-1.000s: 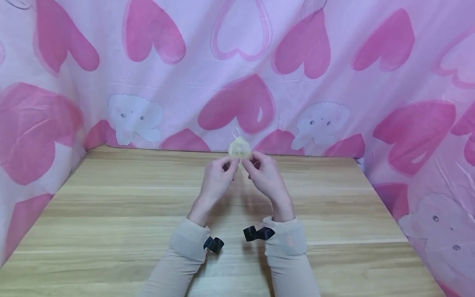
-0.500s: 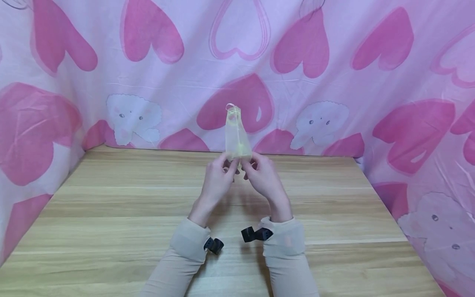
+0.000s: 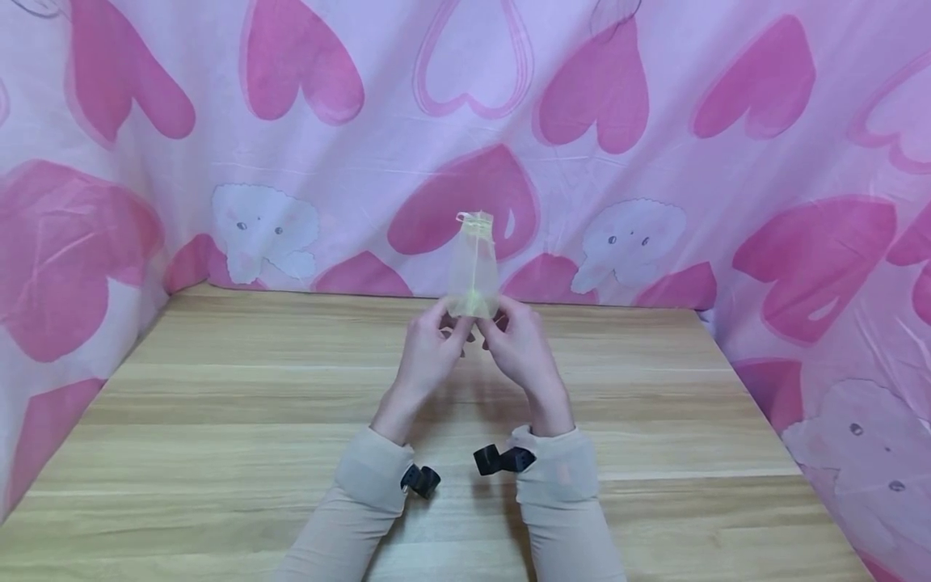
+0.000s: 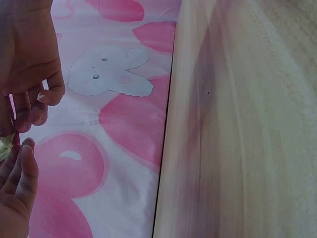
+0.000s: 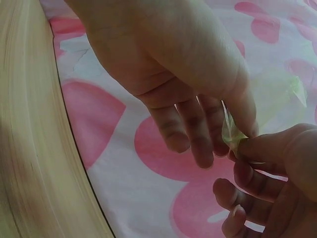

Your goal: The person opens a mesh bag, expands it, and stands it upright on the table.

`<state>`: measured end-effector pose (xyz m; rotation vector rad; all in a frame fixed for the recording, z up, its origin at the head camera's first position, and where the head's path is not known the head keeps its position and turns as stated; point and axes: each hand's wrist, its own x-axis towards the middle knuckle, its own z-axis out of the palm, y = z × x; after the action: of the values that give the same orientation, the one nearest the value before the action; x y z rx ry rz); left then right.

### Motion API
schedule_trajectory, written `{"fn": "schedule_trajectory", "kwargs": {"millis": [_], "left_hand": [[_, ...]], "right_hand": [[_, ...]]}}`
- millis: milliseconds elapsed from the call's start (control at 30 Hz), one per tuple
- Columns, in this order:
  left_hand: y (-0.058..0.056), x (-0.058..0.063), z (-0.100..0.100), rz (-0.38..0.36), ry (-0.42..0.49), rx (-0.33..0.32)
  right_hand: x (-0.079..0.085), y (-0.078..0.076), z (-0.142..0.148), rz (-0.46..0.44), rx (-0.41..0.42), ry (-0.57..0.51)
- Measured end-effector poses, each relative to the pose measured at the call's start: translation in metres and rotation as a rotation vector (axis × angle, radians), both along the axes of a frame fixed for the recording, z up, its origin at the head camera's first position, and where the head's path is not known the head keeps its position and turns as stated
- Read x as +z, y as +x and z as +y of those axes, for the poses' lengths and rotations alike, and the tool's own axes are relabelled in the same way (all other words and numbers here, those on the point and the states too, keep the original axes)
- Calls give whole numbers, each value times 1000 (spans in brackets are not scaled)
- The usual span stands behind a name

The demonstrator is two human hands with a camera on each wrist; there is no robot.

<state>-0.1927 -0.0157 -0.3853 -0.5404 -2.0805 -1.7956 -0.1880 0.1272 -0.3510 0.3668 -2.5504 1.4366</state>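
Observation:
A small sheer pale-yellow organza bag [image 3: 473, 263] stands up above both hands in the head view, its gathered end with a thin ribbon loop at the top. My left hand [image 3: 427, 343] pinches its lower edge at the left corner between thumb and fingers. On the other side my right hand [image 3: 520, 343] pinches the same edge, the two thumbs close together. From the right wrist, the bag's crumpled corner [image 5: 232, 133] shows between the fingertips of both hands. The left wrist view catches only a scrap of the bag [image 4: 5, 147] at its edge.
Both hands are raised over a wood-grain table [image 3: 254, 453]. A pink curtain [image 3: 378, 178] with hearts and white cartoon animals hangs behind it and along both sides. Black wrist cameras [image 3: 420, 481] sit at the cuffs of both beige sleeves.
The bag was first seen foreshortened, then rose upright and leaned left. Now it faces me more squarely and stands straighter, its top shifted right. Both hands keep their hold almost in place.

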Motion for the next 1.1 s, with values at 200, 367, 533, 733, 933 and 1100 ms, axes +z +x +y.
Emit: {"fn": "schedule_trajectory", "kwargs": {"millis": [200, 367, 533, 733, 933, 1100], "left_hand": [[-5, -3, -2, -51, 32, -19], [-5, -3, -3, -46, 44, 6], [-5, -1, -3, -53, 36, 31], [-5, -1, -3, -45, -13, 80], [-3, -1, -3, -26, -57, 43], [-3, -2, -3, -26, -113, 81]], "right_hand": [[1, -1, 0, 15, 3, -11], [2, 0, -1, -1, -1, -11], [2, 0, -2, -18, -6, 2], [0, -1, -4, -50, -12, 8], [-1, 0, -4, -55, -24, 14], [-1, 1, -5, -64, -28, 3]]}}
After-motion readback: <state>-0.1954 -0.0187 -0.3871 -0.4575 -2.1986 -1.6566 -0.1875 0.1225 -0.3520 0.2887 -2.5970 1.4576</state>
